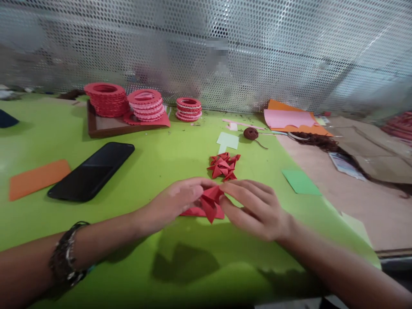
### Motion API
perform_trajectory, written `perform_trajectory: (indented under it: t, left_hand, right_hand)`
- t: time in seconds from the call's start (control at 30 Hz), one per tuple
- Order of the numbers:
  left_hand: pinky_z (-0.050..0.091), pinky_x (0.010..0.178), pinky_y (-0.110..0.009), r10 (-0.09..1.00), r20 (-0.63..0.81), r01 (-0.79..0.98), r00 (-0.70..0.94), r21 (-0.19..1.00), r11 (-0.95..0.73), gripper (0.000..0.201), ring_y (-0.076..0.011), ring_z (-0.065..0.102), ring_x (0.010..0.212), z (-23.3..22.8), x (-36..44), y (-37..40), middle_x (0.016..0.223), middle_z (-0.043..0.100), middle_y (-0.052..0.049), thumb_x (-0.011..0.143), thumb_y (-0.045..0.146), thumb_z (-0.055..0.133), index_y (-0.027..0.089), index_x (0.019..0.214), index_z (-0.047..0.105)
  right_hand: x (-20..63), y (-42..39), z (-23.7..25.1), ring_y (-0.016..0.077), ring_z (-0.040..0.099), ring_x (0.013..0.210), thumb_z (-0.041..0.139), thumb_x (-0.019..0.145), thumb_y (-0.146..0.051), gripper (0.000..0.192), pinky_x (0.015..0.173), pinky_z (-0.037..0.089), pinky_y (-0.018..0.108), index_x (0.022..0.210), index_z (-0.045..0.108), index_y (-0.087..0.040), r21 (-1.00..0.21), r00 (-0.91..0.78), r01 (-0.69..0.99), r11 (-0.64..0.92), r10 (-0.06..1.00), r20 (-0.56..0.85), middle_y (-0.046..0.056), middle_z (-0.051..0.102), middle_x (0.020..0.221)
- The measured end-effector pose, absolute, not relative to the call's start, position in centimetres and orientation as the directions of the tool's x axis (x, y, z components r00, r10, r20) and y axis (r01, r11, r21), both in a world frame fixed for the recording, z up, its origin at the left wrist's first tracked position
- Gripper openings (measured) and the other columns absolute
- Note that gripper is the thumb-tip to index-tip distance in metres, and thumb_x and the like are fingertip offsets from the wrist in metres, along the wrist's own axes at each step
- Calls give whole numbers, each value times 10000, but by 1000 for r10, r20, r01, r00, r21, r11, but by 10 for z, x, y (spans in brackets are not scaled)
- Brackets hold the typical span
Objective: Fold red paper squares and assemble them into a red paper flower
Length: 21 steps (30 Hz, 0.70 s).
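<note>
A folded red paper piece is held between my two hands above the green table cover. My left hand pinches its left side between thumb and fingers. On the other side, the thumb and fingertips of my right hand close on its right edge. Below the folded piece lies a flat red paper, partly hidden by my left hand. Just beyond my fingers sits a small pile of folded red paper shapes with pointed tips.
Stacks of red and pink paper rings stand on and beside a brown tray. A black phone and orange paper lie left. A brown yarn ball, green paper and pink paper are to the right.
</note>
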<state>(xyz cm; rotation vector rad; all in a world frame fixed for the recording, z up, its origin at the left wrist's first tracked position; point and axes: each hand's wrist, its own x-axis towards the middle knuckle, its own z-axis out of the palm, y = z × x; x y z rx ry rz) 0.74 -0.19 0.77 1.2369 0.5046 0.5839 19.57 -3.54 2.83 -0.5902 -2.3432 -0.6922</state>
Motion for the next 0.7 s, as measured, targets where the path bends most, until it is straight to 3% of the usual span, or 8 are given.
perform_trajectory:
  t: [0.1, 0.17, 0.33, 0.4, 0.5, 0.6, 0.7]
  left_hand:
    - [478, 676, -209, 712, -109, -28, 694, 984, 178, 149, -103, 599, 735, 14, 9, -3, 813, 663, 0, 777, 243, 563, 178, 897, 622]
    - [470, 639, -190, 725, -105, -5, 681, 989, 148, 148, -98, 593, 715, 17, 10, -4, 812, 666, 6, 729, 184, 594, 168, 872, 631]
    - [444, 619, -197, 759, -77, 64, 646, 997, 47, 148, -115, 572, 703, 16, 11, -3, 804, 664, 4, 707, 210, 608, 166, 845, 641]
    - [411, 570, -202, 756, -56, 165, 652, 984, -69, 137, -117, 537, 642, 14, 10, -4, 725, 632, 6, 760, 263, 556, 157, 780, 641]
    - [322, 485, -202, 752, -5, 290, 659, 924, -249, 287, -100, 426, 523, 12, 10, -4, 561, 487, 34, 823, 328, 462, 144, 637, 582]
    - [294, 480, -197, 744, 26, 286, 668, 914, -288, 302, -94, 378, 520, 12, 10, -5, 560, 407, 45, 838, 333, 427, 146, 624, 530]
    - [307, 492, -195, 756, 7, 270, 655, 932, -242, 273, -99, 380, 540, 10, 11, -5, 581, 406, 42, 832, 324, 433, 151, 641, 522]
  right_hand:
    - [194, -37, 30, 146, 628, 680, 473, 811, -112, 171, 626, 534, 252, 699, 568, -201, 351, -722, 537, 768, 203, 662, 59, 675, 782]
    - [194, -36, 27, 151, 623, 692, 498, 800, -113, 134, 613, 530, 262, 738, 551, -218, 268, -689, 564, 781, 266, 674, 48, 664, 782]
    - [190, -34, 18, 151, 595, 739, 486, 784, -93, 123, 625, 503, 271, 815, 486, -212, -238, -463, 589, 772, 564, 684, 43, 611, 787]
    - [188, -34, 17, 123, 566, 654, 482, 783, -91, 113, 571, 481, 237, 787, 464, -202, -439, -385, 547, 712, 680, 623, 12, 571, 707]
    - [185, -35, 17, 87, 507, 562, 479, 797, -116, 89, 487, 432, 194, 760, 447, -190, -700, -270, 470, 537, 843, 465, -18, 508, 654]
    - [184, -34, 17, 78, 492, 549, 461, 823, -162, 59, 470, 413, 190, 769, 446, -181, -841, -204, 372, 394, 918, 340, -23, 485, 652]
    - [183, -33, 16, 75, 498, 572, 487, 803, -144, 38, 501, 419, 187, 795, 466, -175, -840, -232, 362, 405, 912, 340, -21, 507, 670]
